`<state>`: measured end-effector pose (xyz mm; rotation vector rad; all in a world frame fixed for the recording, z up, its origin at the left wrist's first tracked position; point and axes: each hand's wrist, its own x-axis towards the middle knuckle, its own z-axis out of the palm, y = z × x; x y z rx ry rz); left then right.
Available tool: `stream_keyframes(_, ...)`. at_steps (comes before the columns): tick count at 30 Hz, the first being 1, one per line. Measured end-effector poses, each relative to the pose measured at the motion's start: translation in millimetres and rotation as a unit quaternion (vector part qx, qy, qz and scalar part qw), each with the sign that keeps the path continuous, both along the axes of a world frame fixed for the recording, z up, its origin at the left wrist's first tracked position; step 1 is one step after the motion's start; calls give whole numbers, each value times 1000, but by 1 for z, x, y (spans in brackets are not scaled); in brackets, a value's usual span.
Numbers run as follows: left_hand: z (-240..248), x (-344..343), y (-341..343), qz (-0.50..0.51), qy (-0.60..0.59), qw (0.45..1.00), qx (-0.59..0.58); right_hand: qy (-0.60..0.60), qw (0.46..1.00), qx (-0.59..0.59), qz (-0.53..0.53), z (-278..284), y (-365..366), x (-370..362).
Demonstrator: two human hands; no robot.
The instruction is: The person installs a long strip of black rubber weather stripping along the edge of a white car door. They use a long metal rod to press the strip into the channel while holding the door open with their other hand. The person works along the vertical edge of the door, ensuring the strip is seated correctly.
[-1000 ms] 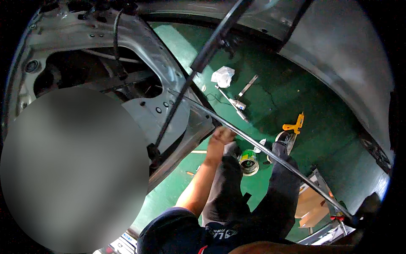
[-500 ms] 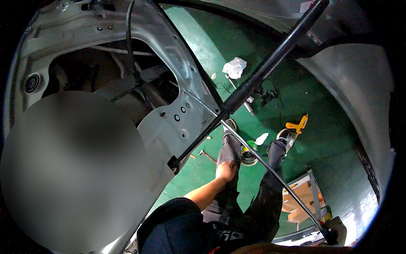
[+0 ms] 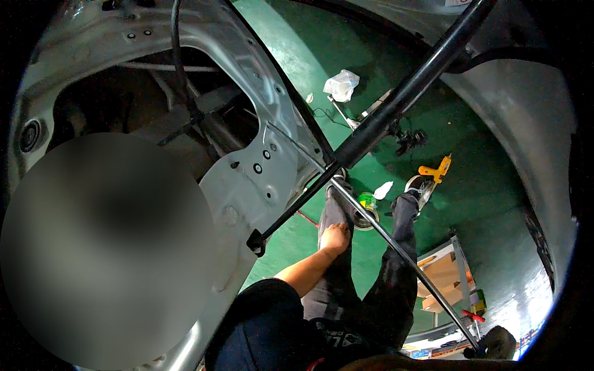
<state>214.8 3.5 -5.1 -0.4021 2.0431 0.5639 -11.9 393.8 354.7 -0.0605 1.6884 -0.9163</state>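
My left hand (image 3: 335, 238) rests on my left trouser leg (image 3: 337, 207), its fingers curled and nothing visible in them. A long shiny metal rod (image 3: 396, 247) slants across the view. Its upper end reaches the opening in the grey car panel (image 3: 216, 191) and passes beneath a black strut (image 3: 396, 108). At the lower right, my right hand (image 3: 498, 343) appears as a dim, dark shape closed around the rod's end; its single fingers do not show. A round blur covers much of the panel on the left.
On the green floor lie a yellow glue gun (image 3: 437, 169), a white plastic bag (image 3: 341, 85) and a black cable bundle (image 3: 411, 142). A green can (image 3: 367, 204) stands between my feet. Cardboard (image 3: 442, 278) shows at right, near a red-handled tool (image 3: 473, 316). Grey bodywork (image 3: 520, 117) curves along the right.
The view has shifted slightly, so the panel covers most of the red-handled hammer on the floor. The strut sits further right in view. My left hand stays on my leg.
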Motion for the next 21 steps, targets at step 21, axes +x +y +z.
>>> stream_keyframes(21,-7,-65,-10,495,196,784,318,43,991,-125,31,48,10,20)
